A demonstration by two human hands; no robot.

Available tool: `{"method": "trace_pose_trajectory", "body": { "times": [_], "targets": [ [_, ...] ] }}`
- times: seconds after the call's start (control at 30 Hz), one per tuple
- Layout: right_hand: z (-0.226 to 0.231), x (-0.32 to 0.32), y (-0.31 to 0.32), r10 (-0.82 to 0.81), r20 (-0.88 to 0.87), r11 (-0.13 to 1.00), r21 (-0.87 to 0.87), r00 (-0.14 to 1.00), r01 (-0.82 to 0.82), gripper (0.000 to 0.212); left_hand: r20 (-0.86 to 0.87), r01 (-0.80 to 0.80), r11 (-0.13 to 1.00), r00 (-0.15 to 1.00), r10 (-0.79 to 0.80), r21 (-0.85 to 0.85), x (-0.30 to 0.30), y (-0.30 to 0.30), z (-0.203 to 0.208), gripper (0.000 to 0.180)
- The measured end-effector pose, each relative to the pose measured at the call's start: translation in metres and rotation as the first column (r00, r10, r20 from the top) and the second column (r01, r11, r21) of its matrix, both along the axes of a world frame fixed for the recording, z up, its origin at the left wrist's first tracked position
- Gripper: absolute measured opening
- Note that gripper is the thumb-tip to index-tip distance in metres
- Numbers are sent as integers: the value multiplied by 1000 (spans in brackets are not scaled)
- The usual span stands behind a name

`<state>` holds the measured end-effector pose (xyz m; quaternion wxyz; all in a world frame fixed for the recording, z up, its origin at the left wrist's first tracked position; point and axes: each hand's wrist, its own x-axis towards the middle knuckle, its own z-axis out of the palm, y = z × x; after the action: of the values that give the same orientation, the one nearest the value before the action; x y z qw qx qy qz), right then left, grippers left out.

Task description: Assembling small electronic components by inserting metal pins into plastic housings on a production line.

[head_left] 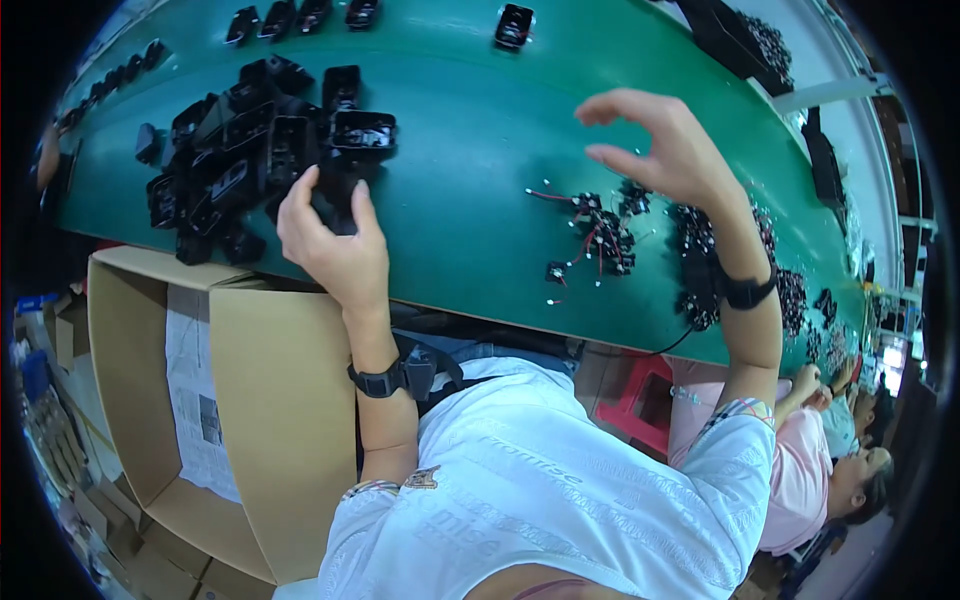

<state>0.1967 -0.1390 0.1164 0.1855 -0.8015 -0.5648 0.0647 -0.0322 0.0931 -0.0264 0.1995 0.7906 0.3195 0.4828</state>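
Note:
My left hand point(335, 245) is at the near edge of a heap of black plastic housings point(235, 130), its thumb and fingers around a dark housing point(338, 195) that is partly hidden and blurred. Just beyond it, an open housing point(363, 131) shows shiny parts inside. Over the right part of the table my right hand point(655, 140) is raised, fingers curved and apart from the thumb, holding nothing. Below that hand lies a loose pile of small black parts with red and black wires and white connectors point(605, 235).
The green table point(460, 220) carries a row of housings along its far side and a lone housing point(514, 27). More small parts point(697, 235) lie near my right forearm. A cardboard box point(285, 420) stands at the front left. Co-workers sit at right, by a red stool point(640, 400).

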Motion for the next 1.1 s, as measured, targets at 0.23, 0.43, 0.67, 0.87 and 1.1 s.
{"method": "trace_pose_trajectory", "body": {
  "times": [0.23,0.43,0.67,0.87,1.1],
  "targets": [
    [-37,-37,-36,-77,3,994,-84,997,77,28,692,769,501,610,-387,-397,7,-41,26,60],
    [-59,-36,-18,-159,2,938,-312,987,151,24,918,887,-243,366,-152,-394,13,-66,17,49],
    [-54,-27,-26,-231,-230,969,39,945,246,25,890,708,-589,454,-42,-389,23,-71,2,43],
    [-44,-56,-31,-123,-715,916,185,688,355,13,872,683,-562,459,-169,-468,22,-73,13,50],
    [-44,-107,-38,-19,-750,827,360,661,432,14,888,707,-538,341,-310,-459,18,-84,31,64]
  ]
}}
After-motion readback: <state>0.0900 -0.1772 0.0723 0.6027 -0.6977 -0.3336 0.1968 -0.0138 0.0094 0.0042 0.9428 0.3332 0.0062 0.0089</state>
